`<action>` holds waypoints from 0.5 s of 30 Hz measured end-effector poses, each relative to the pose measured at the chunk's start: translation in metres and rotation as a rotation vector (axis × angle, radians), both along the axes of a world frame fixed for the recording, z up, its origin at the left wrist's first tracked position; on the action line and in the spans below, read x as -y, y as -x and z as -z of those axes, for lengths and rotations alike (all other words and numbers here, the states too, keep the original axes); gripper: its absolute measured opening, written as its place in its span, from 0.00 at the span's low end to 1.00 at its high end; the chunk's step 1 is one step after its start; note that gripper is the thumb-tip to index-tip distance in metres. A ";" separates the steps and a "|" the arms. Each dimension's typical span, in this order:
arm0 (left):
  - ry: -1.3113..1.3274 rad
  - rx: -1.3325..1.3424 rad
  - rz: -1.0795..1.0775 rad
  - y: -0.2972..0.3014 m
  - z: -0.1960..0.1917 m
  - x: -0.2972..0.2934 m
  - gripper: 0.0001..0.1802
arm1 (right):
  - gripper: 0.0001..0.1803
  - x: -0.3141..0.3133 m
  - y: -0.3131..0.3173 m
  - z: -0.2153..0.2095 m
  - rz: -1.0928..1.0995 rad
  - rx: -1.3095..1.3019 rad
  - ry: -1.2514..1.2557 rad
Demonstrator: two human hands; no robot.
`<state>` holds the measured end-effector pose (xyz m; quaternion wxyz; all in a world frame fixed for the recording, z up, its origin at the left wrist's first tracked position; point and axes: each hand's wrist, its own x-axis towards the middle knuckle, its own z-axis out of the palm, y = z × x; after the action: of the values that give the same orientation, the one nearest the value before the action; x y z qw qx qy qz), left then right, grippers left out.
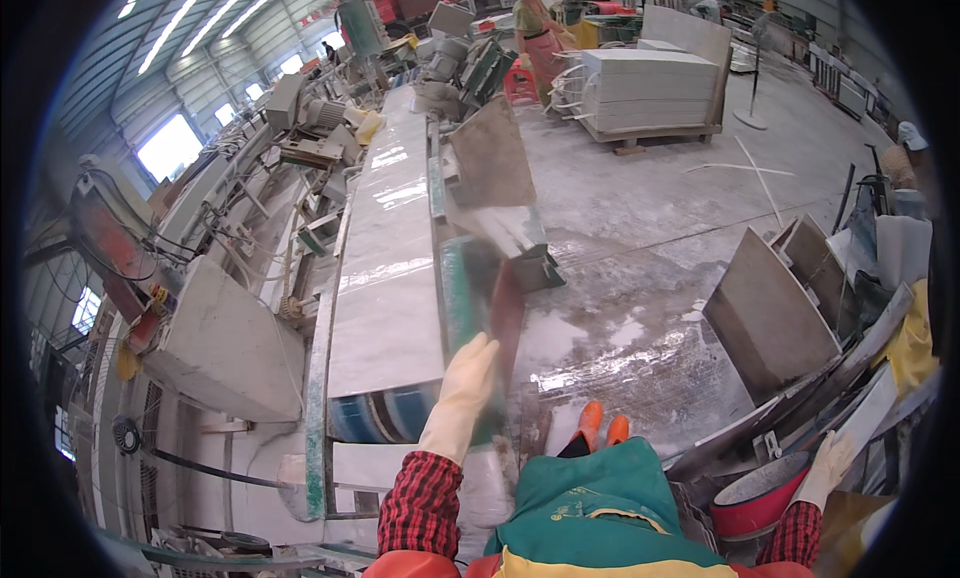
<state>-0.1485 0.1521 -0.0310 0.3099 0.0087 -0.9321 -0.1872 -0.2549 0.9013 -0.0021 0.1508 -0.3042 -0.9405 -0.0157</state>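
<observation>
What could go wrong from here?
The left hand is close to the blue conveyor end, so its glove might get caught if the belt runs. The floor looks wet just beyond the orange boots, so a step forward could slip. The brown panel on the right stands tilted and might topple if bumped.

The conveyor (385,415) stands left of the boots (591,424), the bucket (750,519) right of them; farther ahead, a stack (655,90) lies on a pallet (650,134).
</observation>
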 end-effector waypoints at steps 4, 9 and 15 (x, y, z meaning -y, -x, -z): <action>-0.018 0.224 -0.081 0.004 0.008 -0.009 0.20 | 0.33 0.004 0.005 0.006 -0.069 -0.025 -0.027; 0.123 0.115 -0.094 0.000 0.012 -0.017 0.16 | 0.35 -0.031 -0.020 0.050 -0.085 0.002 0.027; 0.035 0.222 -0.113 -0.005 -0.004 -0.020 0.16 | 0.45 -0.011 -0.016 0.009 0.139 0.146 0.181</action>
<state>-0.1439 0.1718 -0.0272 0.2149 0.0766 -0.9619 -0.1507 -0.2388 0.9126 -0.0109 0.0527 -0.3791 -0.9231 0.0367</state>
